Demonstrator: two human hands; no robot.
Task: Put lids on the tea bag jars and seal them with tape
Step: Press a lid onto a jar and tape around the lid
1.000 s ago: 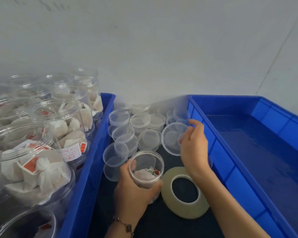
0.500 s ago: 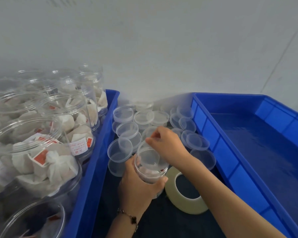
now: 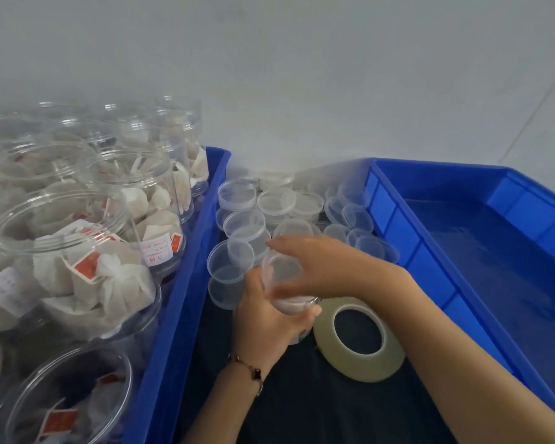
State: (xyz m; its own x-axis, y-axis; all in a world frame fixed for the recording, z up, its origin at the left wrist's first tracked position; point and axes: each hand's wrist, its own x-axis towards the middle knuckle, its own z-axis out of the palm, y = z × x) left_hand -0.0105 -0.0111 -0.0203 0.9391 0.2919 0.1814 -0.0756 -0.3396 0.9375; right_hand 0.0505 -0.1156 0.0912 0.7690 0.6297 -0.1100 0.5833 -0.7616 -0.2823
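The left hand [image 3: 269, 318] wraps around a small tea bag jar [image 3: 290, 304] from below. The right hand [image 3: 314, 264] curls over the clear lid [image 3: 282, 270] on top. The tape roll [image 3: 359, 341] lies just beside them.

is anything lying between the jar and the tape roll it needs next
Nothing visible does. The tape roll lies flat on the dark mat right beside the jar, which the left hand holds while the right hand sets the lid.
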